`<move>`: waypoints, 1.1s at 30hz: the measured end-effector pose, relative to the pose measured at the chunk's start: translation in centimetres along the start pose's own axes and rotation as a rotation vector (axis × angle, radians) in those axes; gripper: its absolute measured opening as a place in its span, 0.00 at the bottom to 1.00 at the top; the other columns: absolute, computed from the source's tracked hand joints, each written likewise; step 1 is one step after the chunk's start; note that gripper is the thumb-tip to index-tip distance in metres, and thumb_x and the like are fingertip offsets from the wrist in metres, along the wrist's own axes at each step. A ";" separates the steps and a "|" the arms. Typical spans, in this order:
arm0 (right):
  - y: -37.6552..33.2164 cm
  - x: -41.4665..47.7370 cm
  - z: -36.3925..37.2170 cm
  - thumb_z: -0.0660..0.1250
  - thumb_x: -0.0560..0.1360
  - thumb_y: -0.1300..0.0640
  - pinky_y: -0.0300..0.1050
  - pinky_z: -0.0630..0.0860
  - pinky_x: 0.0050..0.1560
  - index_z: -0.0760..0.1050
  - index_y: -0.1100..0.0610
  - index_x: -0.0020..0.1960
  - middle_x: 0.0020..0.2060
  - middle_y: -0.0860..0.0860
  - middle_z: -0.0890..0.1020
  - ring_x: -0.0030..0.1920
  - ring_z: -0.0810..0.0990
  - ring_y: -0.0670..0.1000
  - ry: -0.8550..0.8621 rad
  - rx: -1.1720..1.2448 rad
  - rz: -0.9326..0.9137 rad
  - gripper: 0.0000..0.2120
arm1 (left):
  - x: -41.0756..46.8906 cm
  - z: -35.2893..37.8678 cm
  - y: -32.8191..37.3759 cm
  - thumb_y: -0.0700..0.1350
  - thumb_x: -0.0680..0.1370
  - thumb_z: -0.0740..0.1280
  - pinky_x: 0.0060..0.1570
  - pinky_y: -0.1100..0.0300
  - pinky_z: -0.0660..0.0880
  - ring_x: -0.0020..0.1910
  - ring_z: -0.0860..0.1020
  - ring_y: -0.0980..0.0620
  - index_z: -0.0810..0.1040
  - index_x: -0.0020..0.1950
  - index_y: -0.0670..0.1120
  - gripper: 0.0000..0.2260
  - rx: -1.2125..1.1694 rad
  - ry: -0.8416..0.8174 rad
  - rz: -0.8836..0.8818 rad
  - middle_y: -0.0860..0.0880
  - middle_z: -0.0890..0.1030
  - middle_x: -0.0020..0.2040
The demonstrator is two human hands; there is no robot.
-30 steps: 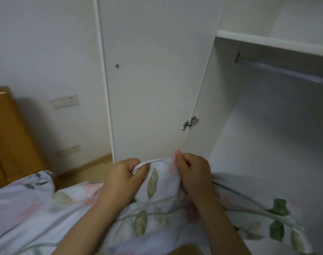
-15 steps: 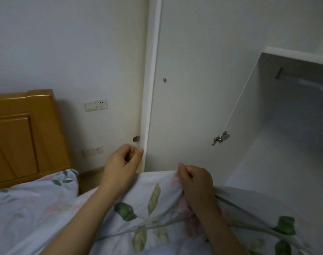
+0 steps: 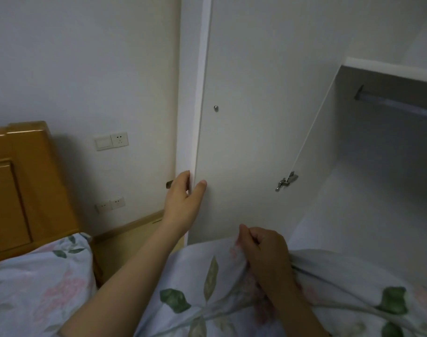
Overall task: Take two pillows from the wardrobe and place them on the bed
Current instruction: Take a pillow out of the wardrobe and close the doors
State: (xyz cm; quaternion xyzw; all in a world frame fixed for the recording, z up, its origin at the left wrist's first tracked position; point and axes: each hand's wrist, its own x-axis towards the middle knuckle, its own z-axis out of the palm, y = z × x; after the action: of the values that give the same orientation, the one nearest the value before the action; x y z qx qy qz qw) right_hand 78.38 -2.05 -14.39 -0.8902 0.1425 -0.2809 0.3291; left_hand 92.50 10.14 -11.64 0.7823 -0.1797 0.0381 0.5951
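A soft pillow in a pale blue floral cotton cover with green leaves [image 3: 231,295] was seen nearest the camera, spread across the lower right of the view in front of the open wardrobe. Its upper edge was pinched by the right hand [image 3: 266,251], whose fingers [image 3: 250,235] were curled tight on the fabric. To the left, a second stretch of the same floral fabric [image 3: 37,283] was seen lying on the bed; whether it was a pillow or bedding could not be told. Further up, the left hand [image 3: 184,200] was wrapped round the free edge of the white flat-panelled wardrobe door [image 3: 251,117], the fingers behind the edge and the thumb pressed on the inner face. An orange-brown wooden headboard [image 3: 18,186] stood against the white wall at the left. Deeper inside the wardrobe, a grey metal hanging rail [image 3: 397,105] was visible under a white shelf [image 3: 389,69].
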 end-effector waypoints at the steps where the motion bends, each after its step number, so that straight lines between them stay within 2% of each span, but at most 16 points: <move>1: 0.2 -0.1 -0.1 0.63 0.77 0.55 0.41 0.57 0.28 0.56 0.50 0.24 0.18 0.48 0.63 0.22 0.61 0.44 0.010 0.011 0.011 0.26 | -0.1 0.1 0.0 0.49 0.77 0.63 0.46 0.51 0.73 0.46 0.77 0.44 0.75 0.51 0.44 0.10 0.009 0.011 0.004 0.43 0.79 0.47; 5: 0.6 -1.0 -0.8 0.63 0.77 0.55 0.41 0.58 0.28 0.59 0.52 0.25 0.18 0.47 0.60 0.22 0.60 0.44 0.040 0.042 0.056 0.23 | -1.1 0.4 0.1 0.52 0.78 0.61 0.42 0.51 0.74 0.41 0.75 0.46 0.75 0.47 0.45 0.11 -0.009 0.040 0.008 0.44 0.78 0.42; 8: 0.8 -1.9 -1.9 0.63 0.77 0.54 0.42 0.57 0.28 0.58 0.52 0.26 0.21 0.46 0.58 0.24 0.58 0.44 0.056 0.039 0.067 0.23 | -2.3 1.0 0.8 0.54 0.79 0.59 0.33 0.67 0.68 0.34 0.71 0.53 0.71 0.37 0.48 0.14 -0.013 0.074 0.025 0.50 0.74 0.33; 13: 1.3 -4.1 -4.5 0.63 0.77 0.55 0.44 0.58 0.30 0.57 0.52 0.27 0.21 0.46 0.58 0.25 0.58 0.43 0.080 0.033 0.076 0.23 | -4.8 2.3 2.1 0.55 0.79 0.56 0.34 0.59 0.67 0.34 0.71 0.52 0.69 0.35 0.46 0.17 -0.011 0.060 0.026 0.48 0.74 0.34; 17: 2.3 -6.6 -7.6 0.63 0.77 0.55 0.41 0.56 0.28 0.56 0.51 0.27 0.20 0.47 0.57 0.23 0.59 0.45 0.116 0.017 0.092 0.24 | -7.6 3.9 3.7 0.55 0.79 0.57 0.31 0.63 0.65 0.33 0.71 0.54 0.67 0.33 0.49 0.17 0.029 0.052 0.046 0.50 0.73 0.32; 19: 2.8 -7.6 -8.9 0.63 0.77 0.55 0.41 0.57 0.28 0.57 0.52 0.27 0.20 0.47 0.58 0.23 0.59 0.45 0.131 0.006 0.102 0.23 | -8.6 4.6 4.2 0.55 0.79 0.57 0.28 0.69 0.64 0.32 0.71 0.54 0.67 0.33 0.49 0.17 0.039 0.037 0.059 0.50 0.74 0.31; 22: 3.6 -9.5 -11.0 0.63 0.77 0.55 0.42 0.58 0.29 0.59 0.53 0.26 0.20 0.48 0.59 0.23 0.59 0.45 0.158 -0.025 0.119 0.23 | -10.3 5.9 5.2 0.56 0.78 0.58 0.30 0.70 0.66 0.33 0.74 0.52 0.70 0.33 0.48 0.17 0.040 0.003 0.076 0.50 0.75 0.31; 23: 3.9 -9.9 -11.5 0.63 0.77 0.54 0.43 0.58 0.30 0.60 0.53 0.26 0.20 0.48 0.60 0.23 0.59 0.44 0.161 -0.036 0.126 0.23 | -10.7 6.2 5.4 0.57 0.78 0.58 0.34 0.66 0.70 0.35 0.76 0.50 0.71 0.33 0.48 0.17 0.039 -0.015 0.080 0.50 0.76 0.32; 25: 4.6 -11.0 -12.8 0.63 0.77 0.54 0.45 0.60 0.31 0.62 0.55 0.26 0.20 0.49 0.62 0.24 0.61 0.45 0.167 -0.074 0.136 0.23 | -11.7 7.4 6.0 0.58 0.77 0.59 0.42 0.51 0.77 0.39 0.79 0.46 0.73 0.36 0.46 0.18 0.005 -0.064 0.070 0.48 0.78 0.35; 27: 5.2 -12.1 -14.2 0.63 0.77 0.54 0.46 0.59 0.32 0.62 0.55 0.26 0.20 0.50 0.61 0.25 0.62 0.47 0.184 -0.112 0.152 0.23 | -12.5 8.6 6.6 0.59 0.76 0.60 0.46 0.42 0.78 0.41 0.79 0.44 0.75 0.38 0.46 0.18 -0.026 -0.115 0.060 0.46 0.80 0.37; 31: 6.3 -13.6 -16.2 0.62 0.77 0.52 0.49 0.62 0.33 0.61 0.53 0.25 0.20 0.49 0.63 0.25 0.63 0.47 0.215 -0.134 0.216 0.23 | -13.6 10.8 7.6 0.62 0.73 0.62 0.48 0.42 0.79 0.44 0.80 0.46 0.78 0.40 0.49 0.17 -0.079 -0.229 0.048 0.49 0.81 0.40; 33: 6.7 -14.1 -16.9 0.62 0.77 0.53 0.46 0.61 0.32 0.58 0.51 0.25 0.19 0.48 0.61 0.24 0.61 0.44 0.238 -0.143 0.224 0.24 | -13.9 11.9 8.1 0.61 0.73 0.64 0.47 0.46 0.80 0.44 0.81 0.49 0.80 0.46 0.49 0.16 -0.110 -0.272 0.043 0.50 0.82 0.46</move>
State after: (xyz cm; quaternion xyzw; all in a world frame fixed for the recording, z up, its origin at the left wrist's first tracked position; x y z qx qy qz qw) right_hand 56.53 -9.39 -13.99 -0.8503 0.2986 -0.3350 0.2750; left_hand 75.04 0.35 -11.43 0.7425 -0.2772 -0.0652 0.6063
